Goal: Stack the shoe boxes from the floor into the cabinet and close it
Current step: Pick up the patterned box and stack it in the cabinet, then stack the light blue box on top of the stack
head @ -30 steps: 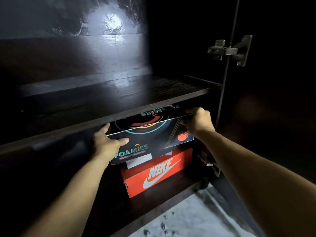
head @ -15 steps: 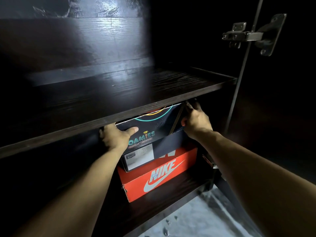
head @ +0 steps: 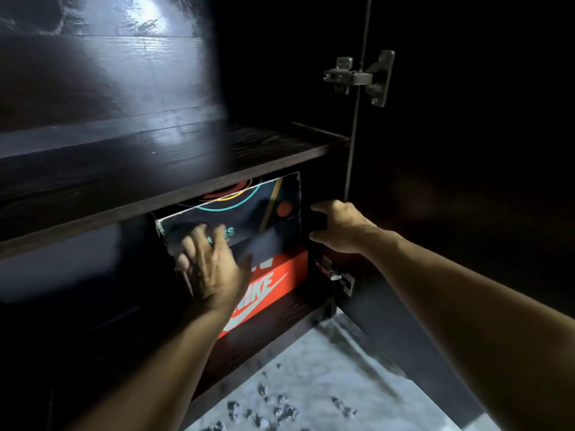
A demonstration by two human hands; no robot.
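Pressing our left hand flat, fingers spread though blurred, against the front of the dark printed cardboard shoe box, we seat it atop the orange Nike shoe box in the lower bay of the dark wooden cabinet. Our right hand hangs loosely curled just beside the box's right edge, gripping nothing. Best push level: the shelf sits close overhead, and the side wall by the lower metal hinge leaves little room.
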